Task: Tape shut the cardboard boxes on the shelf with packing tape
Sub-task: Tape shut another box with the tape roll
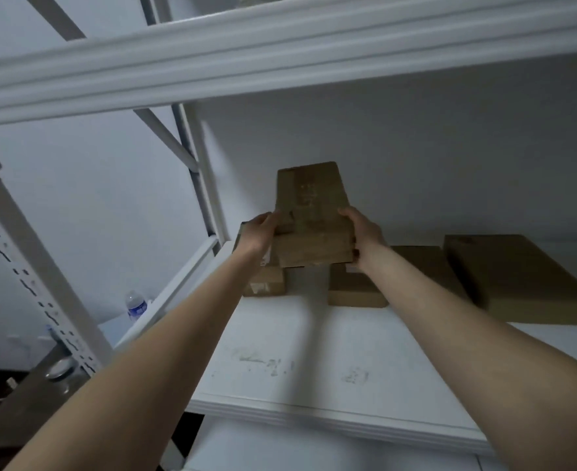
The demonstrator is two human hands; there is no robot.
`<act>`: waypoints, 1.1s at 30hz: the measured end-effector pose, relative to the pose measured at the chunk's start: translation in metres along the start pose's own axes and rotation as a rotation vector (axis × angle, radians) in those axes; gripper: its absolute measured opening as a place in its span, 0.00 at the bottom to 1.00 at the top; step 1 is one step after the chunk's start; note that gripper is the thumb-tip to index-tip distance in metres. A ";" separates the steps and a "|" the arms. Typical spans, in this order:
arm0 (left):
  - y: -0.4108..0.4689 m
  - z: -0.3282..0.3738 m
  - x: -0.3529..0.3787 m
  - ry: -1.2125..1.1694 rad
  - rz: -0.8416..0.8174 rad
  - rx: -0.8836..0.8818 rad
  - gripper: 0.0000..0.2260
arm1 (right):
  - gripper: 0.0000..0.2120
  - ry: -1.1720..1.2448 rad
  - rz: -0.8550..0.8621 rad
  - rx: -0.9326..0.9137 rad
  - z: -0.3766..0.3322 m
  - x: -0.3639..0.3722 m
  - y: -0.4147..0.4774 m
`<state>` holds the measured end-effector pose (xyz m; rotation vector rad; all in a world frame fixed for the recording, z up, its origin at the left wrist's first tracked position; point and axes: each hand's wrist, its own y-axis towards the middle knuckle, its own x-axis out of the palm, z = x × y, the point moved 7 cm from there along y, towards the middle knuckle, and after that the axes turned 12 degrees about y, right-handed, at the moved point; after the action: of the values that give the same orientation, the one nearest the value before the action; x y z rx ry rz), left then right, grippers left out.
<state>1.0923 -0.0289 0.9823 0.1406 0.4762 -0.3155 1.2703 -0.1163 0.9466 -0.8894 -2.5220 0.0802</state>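
Fingers (269, 219) of the left hand (259, 234) and the right hand (365, 232) curl round the near end of one cardboard box (310, 205), held tilted above the white shelf board (314, 351) toward its back-left corner. Three more lie flat on it toward the back edge: left box (265, 280), middle box (351, 290) and right box (518, 277). A pale wall (416, 147) stands behind, and one water bottle (135, 305) stands beyond the left edge.

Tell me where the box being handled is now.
Head view, centre: the held box is gripped between the left hand and right hand, over a left lower box and a right lower box on the white shelf.
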 end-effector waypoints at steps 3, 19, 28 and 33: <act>0.026 -0.006 -0.009 0.306 0.056 0.099 0.12 | 0.18 -0.134 0.119 -0.099 -0.006 -0.015 0.028; 0.076 -0.056 0.027 0.995 -0.051 0.129 0.16 | 0.23 -0.382 0.233 0.013 0.066 -0.033 0.080; 0.086 -0.054 0.031 1.023 -0.017 0.136 0.14 | 0.19 -0.203 0.221 0.070 0.071 -0.037 0.087; 0.091 -0.059 0.032 1.029 -0.017 0.120 0.13 | 0.13 -0.279 0.233 0.096 0.094 -0.027 0.094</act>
<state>1.1247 0.0606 0.9209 0.4208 1.4774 -0.2709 1.3013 -0.0498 0.8332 -1.2001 -2.6256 0.4220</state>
